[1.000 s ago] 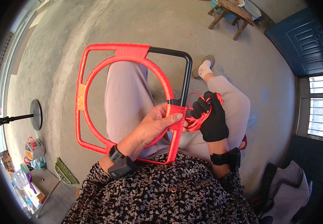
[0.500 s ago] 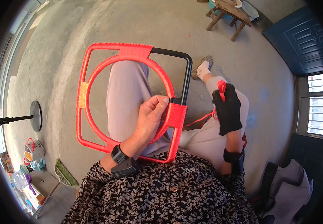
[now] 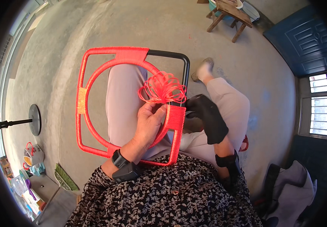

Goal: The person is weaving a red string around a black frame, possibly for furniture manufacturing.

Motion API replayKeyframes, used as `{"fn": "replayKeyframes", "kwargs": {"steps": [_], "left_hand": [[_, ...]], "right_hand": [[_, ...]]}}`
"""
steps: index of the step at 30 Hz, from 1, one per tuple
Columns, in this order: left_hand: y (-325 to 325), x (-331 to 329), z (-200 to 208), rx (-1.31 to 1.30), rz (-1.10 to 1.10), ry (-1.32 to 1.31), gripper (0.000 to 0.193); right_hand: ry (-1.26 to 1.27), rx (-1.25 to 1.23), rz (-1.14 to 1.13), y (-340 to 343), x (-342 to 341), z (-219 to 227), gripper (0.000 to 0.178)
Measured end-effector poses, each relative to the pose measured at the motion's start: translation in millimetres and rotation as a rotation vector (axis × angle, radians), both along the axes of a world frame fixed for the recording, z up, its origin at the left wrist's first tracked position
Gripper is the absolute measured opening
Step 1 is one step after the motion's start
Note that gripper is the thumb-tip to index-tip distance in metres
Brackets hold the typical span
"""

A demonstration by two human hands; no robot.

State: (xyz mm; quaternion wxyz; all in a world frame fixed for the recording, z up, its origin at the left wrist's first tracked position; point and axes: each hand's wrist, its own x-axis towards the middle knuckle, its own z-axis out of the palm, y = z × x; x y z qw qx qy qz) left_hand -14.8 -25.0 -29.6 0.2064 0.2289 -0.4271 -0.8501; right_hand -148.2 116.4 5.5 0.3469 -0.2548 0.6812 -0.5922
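A rounded square frame (image 3: 79,130) with an inner ring, mostly wrapped in red cord, lies over my lap. One section at its upper right is bare black bar (image 3: 187,68), and a short yellowish patch (image 3: 82,100) shows on the left side. My left hand (image 3: 148,120) is closed on the ring's right side, thumb and fingers pinched beside a wrapped joint. Just above those fingertips a looped bundle of red cord (image 3: 162,89) fans out over the ring. My right hand (image 3: 208,119), in a black glove, is beside the bare bar, its fingers bent and thumb apart; the fingertips are hard to make out.
A wooden stool (image 3: 231,15) stands at the far right near basins. Blue doors (image 3: 303,45) line the right side, with grey fabric (image 3: 293,189) below. On the left are a round-based stand (image 3: 35,119), a bucket (image 3: 33,154) and a green broom (image 3: 66,178).
My right hand has moved left to the frame. The cord bundle it held has spread into loops by my left fingertips. The frame has shifted slightly left.
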Motion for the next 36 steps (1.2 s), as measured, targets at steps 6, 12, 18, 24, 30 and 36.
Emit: {"fn": "replayKeyframes", "kwargs": {"steps": [6,12,18,24,30,36], "left_hand": [[-7,2,5,0.272,-0.144,-0.100,0.016],[-8,-1,12,0.406,-0.140,0.012,0.017],[-5,-3,19,0.288,-0.208,0.022,0.023],[-4,-4,20,0.296,-0.201,0.024,0.022],[-5,-2,17,0.281,-0.186,0.030,0.022],[-6,-2,15,0.283,-0.179,0.009,0.021]], "right_hand": [[-0.012,0.329,0.209,-6,2,-30,0.024],[-0.012,-0.053,-0.124,24,-7,11,0.027],[-0.509,-0.562,-0.288,42,-1,5,0.033],[-0.670,-0.626,-0.227,14,-11,-13,0.024],[-0.353,-0.023,-0.105,41,-22,-6,0.043],[0.032,-0.100,-0.459,128,-72,-24,0.038]]}}
